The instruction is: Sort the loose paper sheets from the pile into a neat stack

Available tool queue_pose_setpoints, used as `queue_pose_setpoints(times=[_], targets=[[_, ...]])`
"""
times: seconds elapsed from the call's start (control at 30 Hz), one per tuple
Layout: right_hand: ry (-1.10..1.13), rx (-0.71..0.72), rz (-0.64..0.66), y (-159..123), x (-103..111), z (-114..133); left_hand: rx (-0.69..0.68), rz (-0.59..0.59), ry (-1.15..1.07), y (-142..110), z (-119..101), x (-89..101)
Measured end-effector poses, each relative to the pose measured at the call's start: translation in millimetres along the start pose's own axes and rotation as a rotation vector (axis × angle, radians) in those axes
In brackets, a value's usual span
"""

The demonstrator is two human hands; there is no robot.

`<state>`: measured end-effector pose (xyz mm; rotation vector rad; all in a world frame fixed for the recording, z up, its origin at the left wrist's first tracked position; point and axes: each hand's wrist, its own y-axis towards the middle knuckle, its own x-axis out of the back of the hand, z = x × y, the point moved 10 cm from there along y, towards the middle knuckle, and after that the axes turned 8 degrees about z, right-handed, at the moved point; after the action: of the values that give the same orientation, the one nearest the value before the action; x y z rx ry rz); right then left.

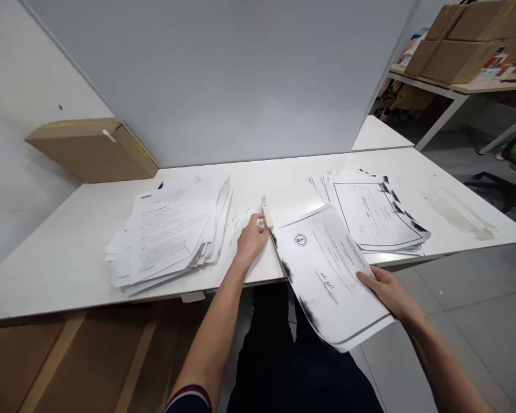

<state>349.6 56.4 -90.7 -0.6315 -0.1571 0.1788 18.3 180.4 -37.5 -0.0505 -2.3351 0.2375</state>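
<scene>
My right hand (382, 287) grips a thin stack of printed paper sheets (327, 275) by its right edge, thumb on top. The sheets carry a round seal, a signature and black smudges along the left edge; they tilt out over the table's front edge. My left hand (253, 238) is closed at a small cream-coloured oblong object (268, 216), thumb and finger at its near left side. The object lies close to the upper left corner of the sheets. What kind of thing it is cannot be made out.
On the white table (60, 246), a thick pile of printed papers (167, 235) lies left and a smaller pile with black-smudged edges (365, 212) right. A grey panel (223, 80) stands behind. A cardboard box (94, 149) leans at the back left. Brown cartons (47, 361) sit below.
</scene>
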Motion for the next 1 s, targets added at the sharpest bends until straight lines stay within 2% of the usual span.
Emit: queue_pose_setpoints(times=[0.27, 0.47, 0.57, 0.8, 0.9, 0.97, 1.0], targets=[[0.004, 0.008, -0.011, 4, 0, -3, -0.021, -0.053, 0.057, -5, -2, 1.3], [0.013, 0.013, -0.028, 6, 3, -2, -0.225, -0.102, 0.205, -9, -12, -1.1], [-0.005, 0.023, -0.038, 7, 6, -2, -0.286, -0.116, 0.270, -10, -13, -3.1], [-0.039, 0.032, -0.030, 4, 1, 3, -0.285, -0.115, 0.369, -12, -13, -6.8], [-0.112, 0.052, -0.088, 1, 15, 14, -0.322, -0.165, 0.356, -16, -14, -4.8], [-0.162, 0.057, -0.170, -3, 37, 25, -0.355, -0.201, 0.325, -19, -14, -2.7], [-0.201, 0.087, -0.251, -7, 54, 36, -0.374, -0.220, 0.304, -21, -14, -1.4]])
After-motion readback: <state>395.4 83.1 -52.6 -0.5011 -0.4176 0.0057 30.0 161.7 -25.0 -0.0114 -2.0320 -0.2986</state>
